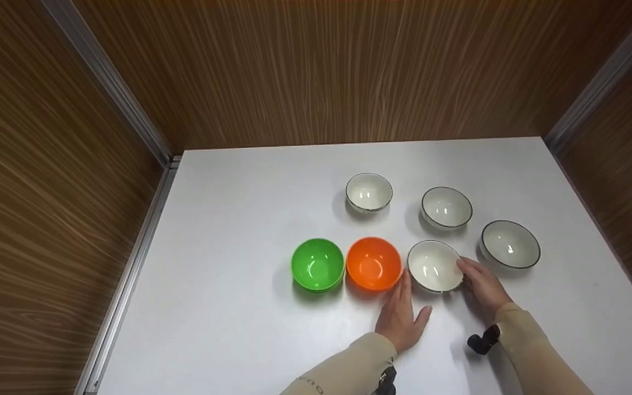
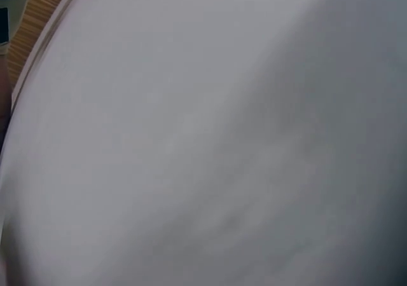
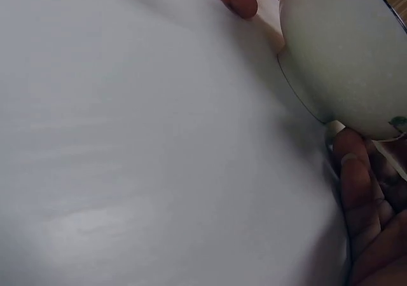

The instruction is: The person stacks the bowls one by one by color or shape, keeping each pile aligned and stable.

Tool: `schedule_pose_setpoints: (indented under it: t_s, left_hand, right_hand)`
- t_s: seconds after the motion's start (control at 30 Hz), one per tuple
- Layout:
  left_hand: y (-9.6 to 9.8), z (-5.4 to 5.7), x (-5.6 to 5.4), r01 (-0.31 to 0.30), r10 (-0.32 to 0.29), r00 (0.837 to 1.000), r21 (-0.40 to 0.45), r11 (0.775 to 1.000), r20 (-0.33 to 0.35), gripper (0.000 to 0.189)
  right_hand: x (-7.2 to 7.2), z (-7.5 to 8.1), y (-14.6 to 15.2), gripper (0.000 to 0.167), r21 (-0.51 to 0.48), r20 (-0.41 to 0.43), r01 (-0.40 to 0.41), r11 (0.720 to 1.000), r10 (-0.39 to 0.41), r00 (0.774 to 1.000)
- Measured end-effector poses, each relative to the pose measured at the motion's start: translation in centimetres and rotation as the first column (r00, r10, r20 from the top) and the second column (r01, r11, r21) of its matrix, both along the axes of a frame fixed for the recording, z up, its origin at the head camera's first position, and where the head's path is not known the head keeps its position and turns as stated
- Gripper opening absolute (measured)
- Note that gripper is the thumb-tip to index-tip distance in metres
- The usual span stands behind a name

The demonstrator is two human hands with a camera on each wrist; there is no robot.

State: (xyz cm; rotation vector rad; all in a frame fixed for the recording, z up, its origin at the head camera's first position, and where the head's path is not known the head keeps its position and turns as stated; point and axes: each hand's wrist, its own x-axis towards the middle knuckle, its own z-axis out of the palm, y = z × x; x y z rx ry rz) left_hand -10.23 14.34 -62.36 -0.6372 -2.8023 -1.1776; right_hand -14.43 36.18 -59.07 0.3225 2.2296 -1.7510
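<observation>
A green bowl, an orange bowl and a white bowl with a dark rim stand in a row. My right hand holds that white bowl at its right side, the thumb at the rim. In the right wrist view its fingers are bent low against the outside of the white bowl. Straight fingers of my left hand reach between the orange and white bowls, beside the orange one's lower right side; its thumb is spread away. Whether they touch it, I cannot tell.
Behind the row stand three more white bowls: one at the back, one farther right and one near the right hand. The white table is bounded by wood-grain panels at the back and sides.
</observation>
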Motion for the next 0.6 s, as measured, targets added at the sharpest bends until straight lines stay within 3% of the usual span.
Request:
schedule_pose_setpoints:
  t_s: [0.2,0.37,0.5,0.6]
  left_hand:
    - [-0.2,0.1,0.0,0.016,-0.016,1.000,-0.001,1.000,0.001,0.082]
    - [-0.4,0.2,0.1,0.020,-0.020,1.000,0.007,1.000,0.020,0.078]
    - [-0.7,0.2,0.4,0.021,-0.021,1.000,0.028,0.999,0.017,0.075]
    - [-1.1,0.2,0.7,0.019,-0.020,0.999,0.034,0.999,0.036,0.071]
  right_hand:
    - [0.1,0.3,0.1,0.080,0.009,-0.010,0.005,1.000,-0.005,1.000]
    - [0.4,1.3,0.3,0.077,0.104,-0.055,0.006,0.995,-0.001,0.999]
    - [0.7,2.4,0.5,0.066,0.194,-0.167,0.054,0.980,-0.022,0.986]
    - [0.8,3.3,0.9,0.055,0.241,-0.291,0.139,0.960,-0.065,0.954]
